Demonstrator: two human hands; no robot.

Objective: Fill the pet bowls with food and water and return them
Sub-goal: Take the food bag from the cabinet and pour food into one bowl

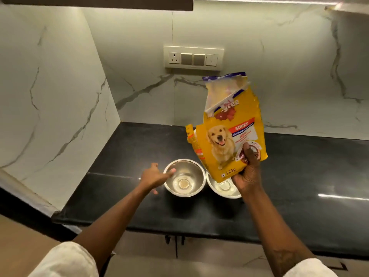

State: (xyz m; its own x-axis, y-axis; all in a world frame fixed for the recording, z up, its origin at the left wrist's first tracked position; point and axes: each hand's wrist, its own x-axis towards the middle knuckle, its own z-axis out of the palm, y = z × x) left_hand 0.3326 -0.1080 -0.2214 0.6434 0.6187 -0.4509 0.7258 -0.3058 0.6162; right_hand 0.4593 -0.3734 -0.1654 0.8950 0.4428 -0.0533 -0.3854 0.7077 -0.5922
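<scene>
We face a black countertop [139,206] set in a corner of white marble walls [60,86]; a switch panel [193,58] sits above.

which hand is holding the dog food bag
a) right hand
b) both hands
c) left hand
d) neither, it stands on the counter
a: the right hand has its grip on the bag at its lower edge, holding it above the bowls, while the left hand is open at the rim of the left bowl, not touching the bag.
</scene>
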